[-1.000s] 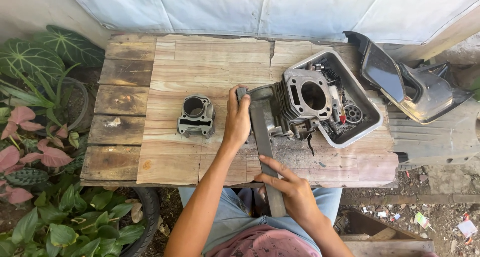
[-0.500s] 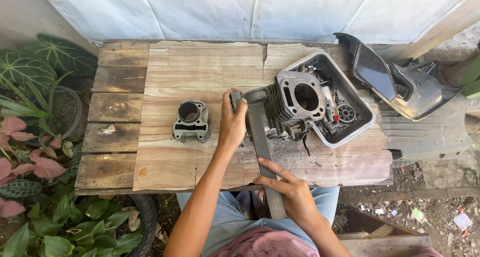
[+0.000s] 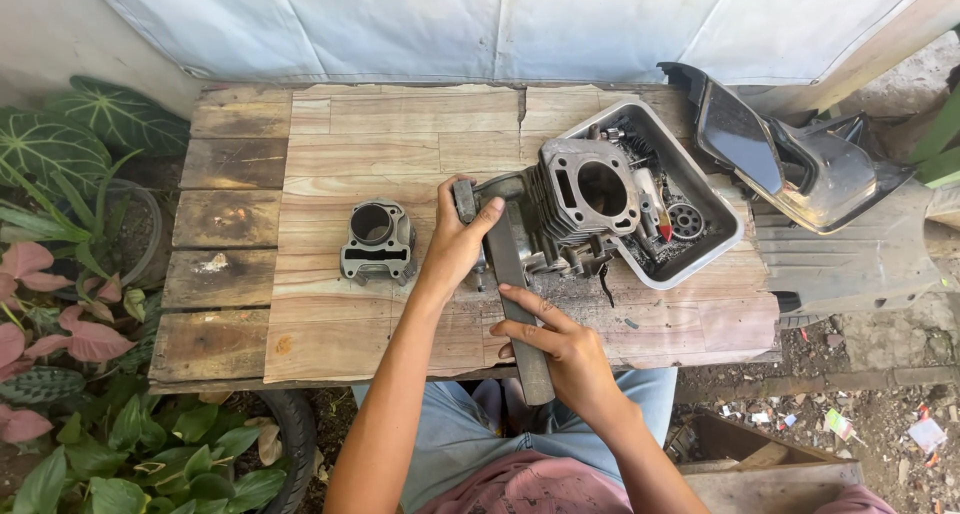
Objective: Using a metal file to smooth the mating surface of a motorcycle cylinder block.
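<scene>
A long grey flat metal bar lies on the wooden table, pointing from the front edge toward a finned engine cylinder. My left hand is closed over the bar's far end, beside the cylinder's base. My right hand grips the bar's near end, which sticks out past the table edge, with the fingers stretched along it. A second, smaller grey cylinder block stands alone on the planks to the left of my left hand.
A grey metal tray at the right holds several small engine parts, and the finned cylinder leans on its rim. A dark plastic body panel lies off the right edge. Leafy plants crowd the left side.
The view has shifted a little. Both hands keep hold of the bar, and the finned cylinder stays in the same place against the tray.
</scene>
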